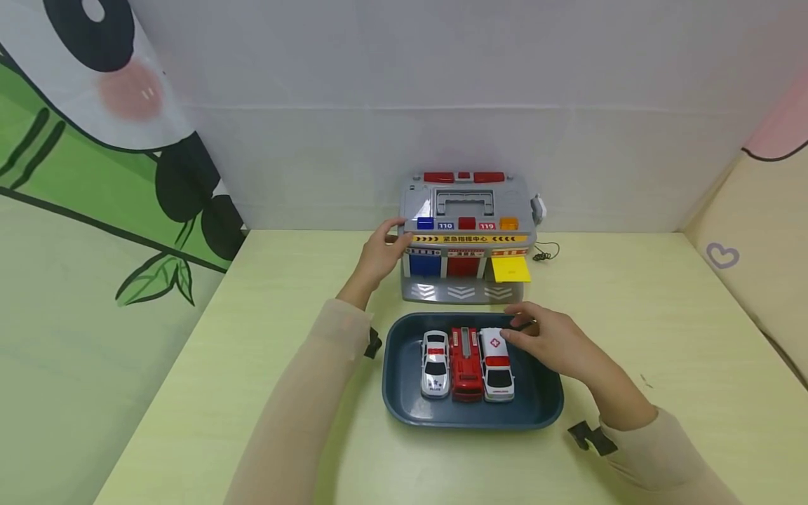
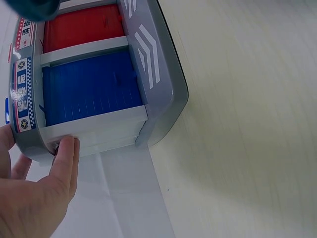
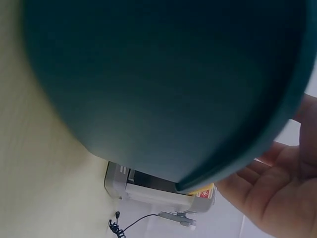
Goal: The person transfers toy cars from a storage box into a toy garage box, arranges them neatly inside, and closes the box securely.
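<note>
My left hand [image 1: 379,258] rests at the left front corner of a grey toy emergency station [image 1: 467,210], its fairly straight fingers touching the casing. In the left wrist view, fingertips [image 2: 67,148] lie against the side wall beside the blue door [image 2: 91,87]. Over the right rear of a dark blue tray [image 1: 533,414] hovers my right hand [image 1: 555,340], thumb and fingers apart, thumb tip by the toy ambulance [image 1: 497,377]. Beside the ambulance stand a red toy fire truck [image 1: 466,368] and a white toy police car [image 1: 435,375]. In the right wrist view the tray [image 3: 158,89] hides the cars.
The station's yellow door [image 1: 511,269] is swung up; its blue door [image 1: 425,266] and red door [image 1: 463,267] are down. A coiled black cord [image 1: 544,254] lies right of the station, below a small grey-white handset [image 1: 539,209]. A wall panel [image 1: 404,140] rises behind the table.
</note>
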Action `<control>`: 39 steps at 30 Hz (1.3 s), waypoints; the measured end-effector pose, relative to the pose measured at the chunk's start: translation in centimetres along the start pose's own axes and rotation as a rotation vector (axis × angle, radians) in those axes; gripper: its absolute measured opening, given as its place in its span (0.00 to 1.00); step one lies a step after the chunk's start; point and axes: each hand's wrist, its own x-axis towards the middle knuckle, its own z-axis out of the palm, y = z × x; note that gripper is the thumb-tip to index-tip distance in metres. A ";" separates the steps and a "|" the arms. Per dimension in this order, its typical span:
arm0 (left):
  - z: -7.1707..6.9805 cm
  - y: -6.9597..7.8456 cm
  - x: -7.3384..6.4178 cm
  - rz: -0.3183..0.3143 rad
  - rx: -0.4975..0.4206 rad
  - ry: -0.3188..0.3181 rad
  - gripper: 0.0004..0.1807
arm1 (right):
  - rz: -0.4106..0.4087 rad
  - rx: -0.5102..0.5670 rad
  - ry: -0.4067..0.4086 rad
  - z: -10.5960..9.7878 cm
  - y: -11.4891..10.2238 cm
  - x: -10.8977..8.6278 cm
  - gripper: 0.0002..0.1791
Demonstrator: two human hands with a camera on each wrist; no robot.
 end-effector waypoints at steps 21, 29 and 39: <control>0.1 -0.3 0.1 0.005 0.004 0.009 0.26 | 0.030 -0.021 -0.070 2.5 0.5 0.1 0.32; 0.1 -0.3 0.2 0.005 -0.011 0.003 0.26 | 0.062 -0.088 -0.109 3.0 0.4 0.7 0.42; 0.0 -0.4 0.3 0.012 -0.006 0.009 0.27 | 0.082 -0.156 -0.136 3.1 0.1 1.3 0.47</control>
